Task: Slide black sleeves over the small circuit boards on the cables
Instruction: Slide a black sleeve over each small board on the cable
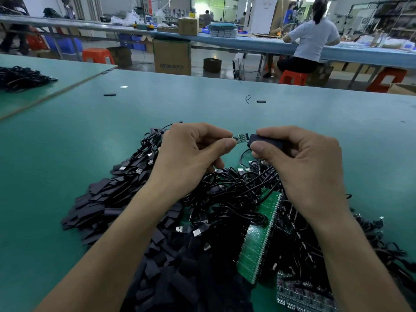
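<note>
— Held?
— One circuit board point(240, 138), pinched by left hand point(191, 154). One black sleeve point(262, 138), pinched by right hand point(299, 158), mouth at board's end, above cable heap point(236, 194).
— Loose?
— Two stray sleeves point(109, 94), far tabletop.

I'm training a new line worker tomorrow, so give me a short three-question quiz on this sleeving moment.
1. Which hand pinches the small circuit board? A) left hand B) right hand C) neither
2. Fill in: the right hand grips a black ____.
3. True or false: the black sleeve covers the whole board.

Key: 1 A. 2 sleeve. 3 False: most of the board shows bare between the two hands.
</note>
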`<state>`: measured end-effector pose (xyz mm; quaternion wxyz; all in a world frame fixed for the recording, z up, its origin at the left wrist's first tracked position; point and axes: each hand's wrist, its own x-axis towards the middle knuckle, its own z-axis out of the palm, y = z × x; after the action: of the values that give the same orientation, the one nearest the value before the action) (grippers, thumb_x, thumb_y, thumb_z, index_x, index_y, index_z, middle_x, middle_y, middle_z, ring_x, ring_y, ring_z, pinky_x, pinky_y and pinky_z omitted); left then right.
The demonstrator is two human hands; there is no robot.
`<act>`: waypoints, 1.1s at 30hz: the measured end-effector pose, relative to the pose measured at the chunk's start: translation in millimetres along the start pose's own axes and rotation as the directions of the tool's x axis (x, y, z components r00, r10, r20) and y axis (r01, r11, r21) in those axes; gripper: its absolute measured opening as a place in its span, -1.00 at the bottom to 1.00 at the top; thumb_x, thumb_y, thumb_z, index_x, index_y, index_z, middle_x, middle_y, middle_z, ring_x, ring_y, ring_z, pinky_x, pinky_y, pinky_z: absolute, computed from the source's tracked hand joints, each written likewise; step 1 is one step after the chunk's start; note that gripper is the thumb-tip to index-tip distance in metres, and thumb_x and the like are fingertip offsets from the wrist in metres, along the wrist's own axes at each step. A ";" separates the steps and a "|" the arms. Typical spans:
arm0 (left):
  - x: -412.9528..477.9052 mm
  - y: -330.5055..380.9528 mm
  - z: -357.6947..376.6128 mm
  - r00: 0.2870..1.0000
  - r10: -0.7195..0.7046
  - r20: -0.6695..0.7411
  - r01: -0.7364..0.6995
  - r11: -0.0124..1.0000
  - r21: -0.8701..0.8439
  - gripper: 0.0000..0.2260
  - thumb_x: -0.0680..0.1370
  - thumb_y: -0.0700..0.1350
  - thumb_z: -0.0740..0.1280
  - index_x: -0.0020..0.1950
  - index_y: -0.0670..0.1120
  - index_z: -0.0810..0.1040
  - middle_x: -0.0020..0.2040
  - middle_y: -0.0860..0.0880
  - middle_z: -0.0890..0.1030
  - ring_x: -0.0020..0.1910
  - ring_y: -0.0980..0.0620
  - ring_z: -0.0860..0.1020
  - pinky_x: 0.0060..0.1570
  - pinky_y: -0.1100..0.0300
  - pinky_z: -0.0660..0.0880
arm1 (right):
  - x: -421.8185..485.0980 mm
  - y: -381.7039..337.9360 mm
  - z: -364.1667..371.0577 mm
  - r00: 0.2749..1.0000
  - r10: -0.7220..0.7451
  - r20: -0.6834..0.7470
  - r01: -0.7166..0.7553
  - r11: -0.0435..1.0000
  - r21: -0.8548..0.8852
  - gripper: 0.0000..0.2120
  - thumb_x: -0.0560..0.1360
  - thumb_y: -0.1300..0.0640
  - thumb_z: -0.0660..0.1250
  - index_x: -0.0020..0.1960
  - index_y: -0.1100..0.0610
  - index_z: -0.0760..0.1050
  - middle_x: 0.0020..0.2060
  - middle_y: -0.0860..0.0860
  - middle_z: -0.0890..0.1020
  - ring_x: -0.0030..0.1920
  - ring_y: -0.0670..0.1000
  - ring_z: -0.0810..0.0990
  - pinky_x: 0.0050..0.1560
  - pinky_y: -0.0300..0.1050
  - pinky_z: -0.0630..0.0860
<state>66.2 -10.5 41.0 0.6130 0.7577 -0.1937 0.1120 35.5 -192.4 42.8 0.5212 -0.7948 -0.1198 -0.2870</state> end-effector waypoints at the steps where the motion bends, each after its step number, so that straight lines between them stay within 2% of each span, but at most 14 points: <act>1: -0.1 0.2 -0.1 1.000 0.000 -0.001 0.000 1.000 -0.002 -0.94 0.51 -0.15 0.48 -0.08 0.01 0.67 -0.31 0.03 0.70 -0.42 0.11 0.64 -0.40 0.33 0.52 | -0.2 0.0 0.5 1.000 -0.005 -0.001 0.005 1.000 0.006 -0.80 0.41 0.10 0.52 -0.03 -0.14 0.62 -0.17 -0.27 0.70 -0.21 -0.20 0.71 -0.11 -0.31 0.62; 9: -0.6 -0.5 0.3 1.000 0.005 0.028 -0.006 1.000 0.015 -0.95 0.52 -0.11 0.47 -0.10 0.04 0.67 -0.27 0.05 0.71 -0.44 0.11 0.62 -0.43 0.34 0.48 | -1.9 1.8 3.8 0.998 -0.022 -0.051 0.023 1.000 0.013 -0.82 0.42 0.11 0.53 -0.05 -0.12 0.64 -0.19 -0.20 0.72 -0.21 -0.16 0.72 -0.11 -0.18 0.66; 15: -0.5 -1.2 -1.4 1.000 -0.003 0.026 0.003 1.000 0.029 -0.96 0.53 -0.11 0.46 -0.11 0.01 0.68 -0.27 0.02 0.70 -0.45 0.09 0.61 -0.42 0.26 0.54 | -2.9 -2.8 4.8 1.000 -0.015 -0.008 0.015 0.998 0.061 -0.77 0.33 -0.01 0.50 -0.03 -0.14 0.62 -0.15 -0.30 0.70 -0.23 -0.18 0.71 -0.14 -0.32 0.62; 18: -0.3 -1.7 -1.3 1.000 -0.007 0.020 0.006 0.999 0.054 -0.96 0.54 -0.10 0.45 -0.12 0.00 0.68 -0.28 0.04 0.70 -0.46 0.12 0.60 -0.43 0.28 0.52 | -2.5 -1.3 5.4 1.000 -0.006 0.005 0.006 0.998 0.066 -0.78 0.34 0.04 0.52 -0.03 -0.11 0.63 -0.17 -0.27 0.70 -0.26 -0.17 0.71 -0.19 -0.36 0.60; 21: -0.5 -1.2 -0.1 1.000 -0.012 0.012 0.011 0.998 0.057 -0.94 0.54 -0.10 0.45 -0.13 0.01 0.68 -0.30 0.05 0.70 -0.48 0.15 0.58 -0.45 0.34 0.47 | -2.2 0.5 5.6 1.000 0.010 -0.010 -0.009 0.996 0.087 -0.80 0.39 0.14 0.54 -0.03 -0.07 0.65 -0.20 -0.18 0.73 -0.27 -0.13 0.72 -0.23 -0.34 0.59; 26: -1.8 0.1 0.9 0.999 -0.001 0.033 0.000 0.999 0.039 -0.94 0.54 -0.11 0.45 -0.13 0.00 0.68 -0.31 0.06 0.69 -0.49 0.16 0.57 -0.46 0.36 0.46 | -3.9 -2.9 7.6 0.999 0.022 -0.035 -0.018 0.994 0.103 -0.80 0.34 -0.03 0.48 -0.03 -0.09 0.63 -0.20 -0.19 0.72 -0.26 -0.13 0.72 -0.23 -0.31 0.61; 33: -1.0 -2.5 -2.3 0.997 0.038 0.072 -0.041 0.999 0.033 -0.96 0.55 -0.12 0.44 -0.08 0.01 0.68 -0.27 0.06 0.70 -0.46 0.16 0.58 -0.42 0.38 0.46 | -3.2 -1.3 6.6 0.999 0.030 -0.034 -0.027 0.996 0.087 -0.77 0.33 -0.03 0.50 -0.02 -0.14 0.62 -0.20 -0.21 0.72 -0.26 -0.13 0.72 -0.19 -0.29 0.63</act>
<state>66.5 -7.6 38.9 0.5901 0.7678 -0.2282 0.1005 34.5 -185.5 40.0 0.5612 -0.7679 -0.1114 -0.2882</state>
